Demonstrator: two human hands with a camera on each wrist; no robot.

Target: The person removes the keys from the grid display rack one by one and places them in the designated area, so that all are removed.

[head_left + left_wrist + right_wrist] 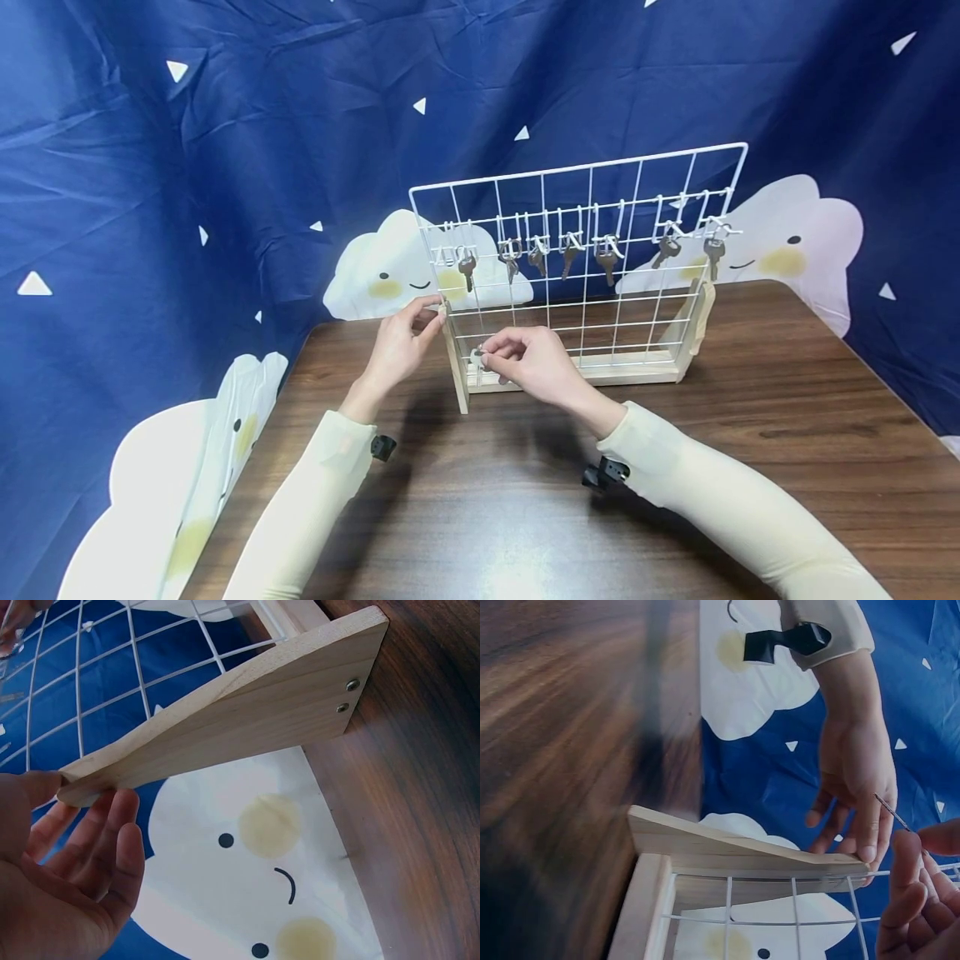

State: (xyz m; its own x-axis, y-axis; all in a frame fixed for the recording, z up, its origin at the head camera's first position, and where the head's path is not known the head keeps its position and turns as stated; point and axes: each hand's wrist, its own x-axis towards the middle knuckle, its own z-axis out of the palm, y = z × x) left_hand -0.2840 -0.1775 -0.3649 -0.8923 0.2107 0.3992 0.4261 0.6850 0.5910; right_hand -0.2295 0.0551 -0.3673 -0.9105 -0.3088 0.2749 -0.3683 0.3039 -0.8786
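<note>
A white wire grid rack (577, 169) with wooden end pieces stands on the table. My left hand (397, 346) pinches the upper tip of its left wooden side panel (454, 358); the left wrist view shows thumb and fingers on either side of that panel (240, 712). In front of the lower left grid, my right hand (534, 362) pinches a small silvery key (477, 358). The right wrist view shows this key (891, 811) nearly edge-on, sticking out from the fingertips. Several keys hang on hooks across the grid, among them a leftmost key (467, 268) and a rightmost key (714, 252).
The brown wood-grain table (465, 500) extends around the rack. A right wooden side panel (696, 329) and a bottom wooden bar (637, 371) support the grid. Behind hangs a blue curtain (300, 125) with white clouds. A small black device sits at each wrist.
</note>
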